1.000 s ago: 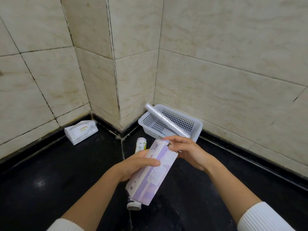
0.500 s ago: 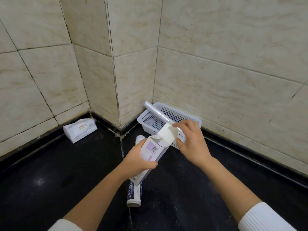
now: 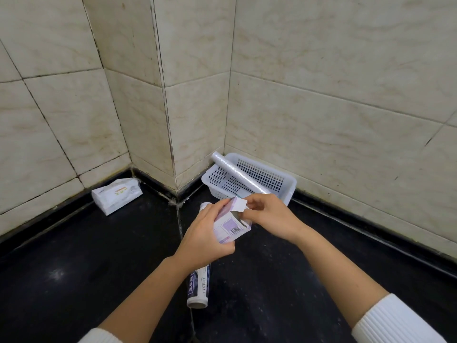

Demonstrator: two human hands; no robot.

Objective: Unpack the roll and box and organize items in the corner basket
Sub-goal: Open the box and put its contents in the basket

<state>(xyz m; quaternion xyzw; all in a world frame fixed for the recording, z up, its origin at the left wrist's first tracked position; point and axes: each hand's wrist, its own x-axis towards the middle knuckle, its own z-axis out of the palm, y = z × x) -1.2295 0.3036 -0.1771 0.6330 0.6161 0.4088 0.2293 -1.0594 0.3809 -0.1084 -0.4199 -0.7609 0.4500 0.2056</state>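
Note:
My left hand (image 3: 206,235) grips a white and purple box (image 3: 228,225), held up with its open end toward me. The fingers of my right hand (image 3: 268,215) pinch the box's flaps at that open end (image 3: 238,206). Behind them a white perforated basket (image 3: 288,180) stands in the wall corner. A clear wrapped roll (image 3: 237,172) lies slanted across the basket, one end over its far rim. On the floor below my left hand lies a tube (image 3: 199,288) with a dark label, partly hidden by the hand.
A soft white pack of tissues (image 3: 116,195) lies on the black floor by the left wall. Cream tiled walls enclose the corner, with a projecting pillar edge between the tissue pack and the basket.
The box has swung from hanging long-side down to being held end-on toward me. My right hand has lifted its top flap open and now pinches the flaps at the open end.

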